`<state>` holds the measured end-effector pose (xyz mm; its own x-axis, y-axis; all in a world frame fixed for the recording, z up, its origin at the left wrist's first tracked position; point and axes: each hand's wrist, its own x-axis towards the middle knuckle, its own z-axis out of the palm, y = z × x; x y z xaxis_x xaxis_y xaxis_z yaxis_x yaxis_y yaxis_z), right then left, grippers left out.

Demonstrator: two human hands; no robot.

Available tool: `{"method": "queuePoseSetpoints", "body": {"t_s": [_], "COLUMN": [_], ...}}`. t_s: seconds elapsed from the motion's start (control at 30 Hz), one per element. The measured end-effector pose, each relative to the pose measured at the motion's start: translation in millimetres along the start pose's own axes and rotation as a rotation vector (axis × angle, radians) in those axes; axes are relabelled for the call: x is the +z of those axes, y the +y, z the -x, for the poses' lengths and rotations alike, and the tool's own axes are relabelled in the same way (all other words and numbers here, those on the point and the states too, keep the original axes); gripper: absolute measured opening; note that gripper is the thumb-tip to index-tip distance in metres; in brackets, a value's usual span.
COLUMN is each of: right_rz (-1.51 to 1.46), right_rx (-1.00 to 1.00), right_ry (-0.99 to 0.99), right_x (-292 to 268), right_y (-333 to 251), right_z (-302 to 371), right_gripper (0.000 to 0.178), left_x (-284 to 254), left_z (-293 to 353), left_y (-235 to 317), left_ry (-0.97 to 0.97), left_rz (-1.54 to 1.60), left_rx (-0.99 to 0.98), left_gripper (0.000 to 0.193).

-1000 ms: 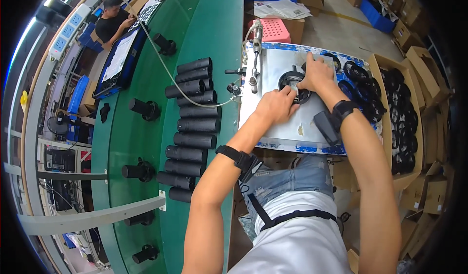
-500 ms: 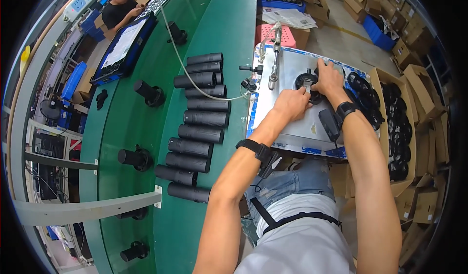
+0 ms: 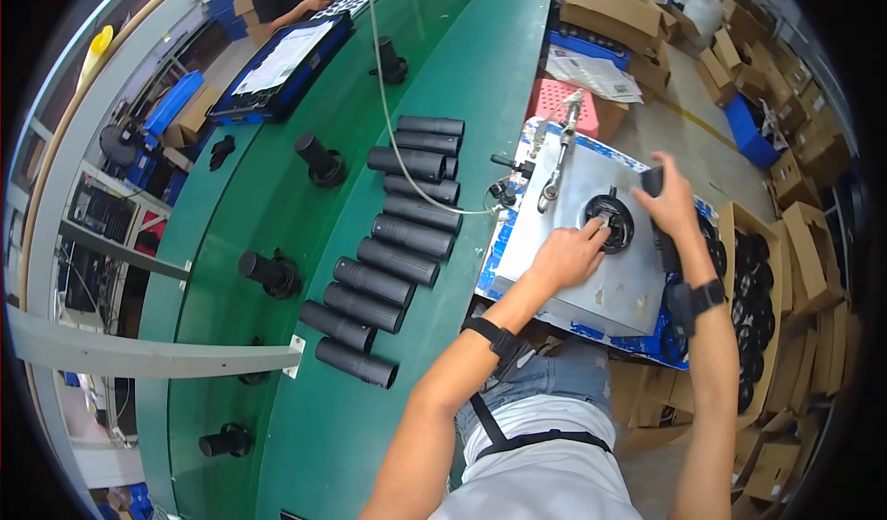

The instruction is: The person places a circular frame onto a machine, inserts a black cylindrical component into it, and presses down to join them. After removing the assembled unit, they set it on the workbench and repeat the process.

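Grey plate [image 3: 591,270]: it lies on the blue-edged bench [image 3: 517,215] before you; the round black part [image 3: 608,221] sits at its middle
Left hand [image 3: 565,256]: your fingers are curled, fingertips pressing on the round black part's near edge; nothing is gripped
Right hand [image 3: 673,204]: it is closed around a small dark piece [image 3: 652,182], just beside the round part
Black tubes [image 3: 399,233]: a row lies on the green belt [image 3: 277,270] to your left
Cardboard box [image 3: 753,317]: black rings fill it, on your right

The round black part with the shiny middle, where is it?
In the head view, right of centre, the round black part sits on the grey metal plate, with the left hand touching it and the right hand just beside it.
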<state>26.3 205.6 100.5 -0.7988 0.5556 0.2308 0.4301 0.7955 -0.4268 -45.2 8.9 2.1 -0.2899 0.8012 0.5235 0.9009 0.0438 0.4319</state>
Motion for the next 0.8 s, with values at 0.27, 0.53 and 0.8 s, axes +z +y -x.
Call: {"method": "queuePoseSetpoints", "body": {"t_s": [0.27, 0.53, 0.8], "right_rz": [-1.027, -1.065, -1.127], "right_rx": [-0.297, -0.393, -0.092], "right_ry": [0.285, 0.286, 0.215], "right_x": [-38.0, -11.3, -61.4], "right_y": [-12.3, -11.4, 35.9], "right_z": [20.6, 7.3, 116.9], "right_gripper": [0.052, 0.053, 0.064], "left_x": [5.4, -8.1, -85.1], "left_z": [31.6, 36.3, -12.8], "left_y": [38.7, 24.4, -147.0], "left_ry": [0.272, 0.387, 0.190], "left_rz": [0.022, 0.262, -0.077], "left_rx": [-0.146, -0.148, -0.563], "left_gripper": [0.034, 0.018, 0.030]}}
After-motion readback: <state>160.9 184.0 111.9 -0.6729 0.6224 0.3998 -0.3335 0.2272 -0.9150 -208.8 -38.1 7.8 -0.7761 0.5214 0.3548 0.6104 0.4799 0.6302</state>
